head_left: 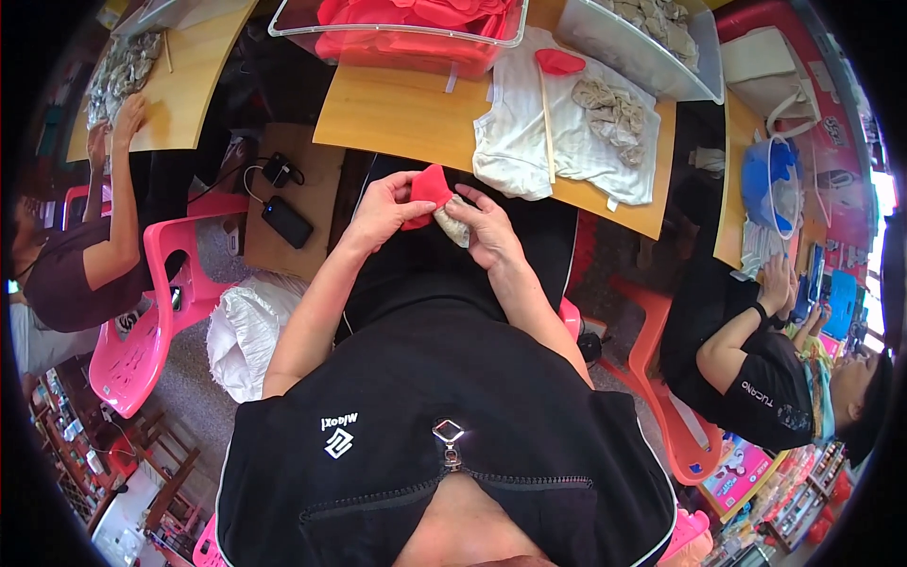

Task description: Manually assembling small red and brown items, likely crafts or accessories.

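Between my two hands, above my lap, is a red fabric piece point(431, 187) with a beige, patterned cloth piece point(454, 227) against its lower right. My left hand point(380, 210) pinches the red fabric by its left side. My right hand point(489, 227) has thumb and fingers closed on the beige cloth, where it meets the red. On the table in front lies a white cloth garment point(515, 123). Upon it are another red fabric piece point(559, 61), a thin wooden stick point(547, 132) and a crumpled pile of beige pieces point(612, 118).
A clear bin point(397, 42) of red pieces and another bin point(652, 71) of beige ones stand on the table point(397, 109). A white sack point(250, 335) and pink chair point(161, 312) are at left. People sit at tables on both sides. A phone point(286, 222) lies on a brown board.
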Tool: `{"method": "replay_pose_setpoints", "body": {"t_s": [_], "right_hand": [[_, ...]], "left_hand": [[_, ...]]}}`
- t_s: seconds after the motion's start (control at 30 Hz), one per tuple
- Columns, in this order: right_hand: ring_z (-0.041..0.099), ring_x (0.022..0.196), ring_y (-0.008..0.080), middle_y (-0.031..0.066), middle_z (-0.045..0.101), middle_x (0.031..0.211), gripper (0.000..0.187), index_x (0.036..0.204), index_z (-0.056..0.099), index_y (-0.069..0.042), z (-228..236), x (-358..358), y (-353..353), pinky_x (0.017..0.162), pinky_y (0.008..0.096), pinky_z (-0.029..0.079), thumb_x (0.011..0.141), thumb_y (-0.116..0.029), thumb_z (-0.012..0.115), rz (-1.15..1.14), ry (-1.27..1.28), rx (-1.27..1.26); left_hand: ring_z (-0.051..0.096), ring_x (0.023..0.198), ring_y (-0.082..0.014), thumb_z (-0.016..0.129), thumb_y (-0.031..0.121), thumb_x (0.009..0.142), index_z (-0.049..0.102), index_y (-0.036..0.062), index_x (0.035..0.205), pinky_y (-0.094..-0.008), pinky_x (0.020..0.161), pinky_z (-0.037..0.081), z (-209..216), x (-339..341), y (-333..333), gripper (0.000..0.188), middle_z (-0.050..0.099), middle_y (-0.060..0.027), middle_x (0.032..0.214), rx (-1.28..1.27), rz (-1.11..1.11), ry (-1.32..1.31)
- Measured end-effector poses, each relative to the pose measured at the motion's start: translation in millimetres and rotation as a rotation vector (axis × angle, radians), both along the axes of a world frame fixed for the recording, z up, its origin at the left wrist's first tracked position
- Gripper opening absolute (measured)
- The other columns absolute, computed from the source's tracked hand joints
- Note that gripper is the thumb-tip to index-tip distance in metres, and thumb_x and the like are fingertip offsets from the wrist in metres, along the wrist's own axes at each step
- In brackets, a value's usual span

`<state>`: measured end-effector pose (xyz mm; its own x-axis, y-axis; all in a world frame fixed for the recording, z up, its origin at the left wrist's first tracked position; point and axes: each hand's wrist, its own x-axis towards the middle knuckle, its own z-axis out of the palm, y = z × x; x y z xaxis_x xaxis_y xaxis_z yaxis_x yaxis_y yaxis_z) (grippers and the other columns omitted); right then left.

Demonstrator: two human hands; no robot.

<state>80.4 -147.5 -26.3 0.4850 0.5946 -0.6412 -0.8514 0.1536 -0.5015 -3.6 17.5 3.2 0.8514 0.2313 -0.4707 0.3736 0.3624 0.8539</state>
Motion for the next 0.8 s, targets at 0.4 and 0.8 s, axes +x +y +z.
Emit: {"method": "replay_pose_setpoints", "body": {"t_s": [0.4,0.8], "right_hand": [[0.063,0.091,0.0151,0.0131,0.063,0.104,0.043,0.121,0.046,0.004,-12,-11,17,0.077,0.0252,0.051,0.082,0.002,0.065,-0.201,-0.303,-0.100],[0.057,0.079,0.0136,0.0092,0.053,0.104,0.024,0.100,0.067,0.000,15,-17,19,0.070,0.0262,0.048,0.083,-0.017,0.070,0.006,-0.830,-0.333]], "left_hand": [[0.065,0.083,-0.0135,0.069,0.009,0.085,0.062,0.0036,0.106,-0.0300,0.071,0.054,-30,1,-31,0.024,0.068,-0.0058,0.095,-0.453,0.241,0.109],[0.063,0.080,-0.0130,0.061,0.024,0.092,0.061,0.0079,0.106,-0.0292,0.072,0.052,-25,4,-25,0.022,0.065,-0.0028,0.095,-0.533,0.302,0.070]]}}
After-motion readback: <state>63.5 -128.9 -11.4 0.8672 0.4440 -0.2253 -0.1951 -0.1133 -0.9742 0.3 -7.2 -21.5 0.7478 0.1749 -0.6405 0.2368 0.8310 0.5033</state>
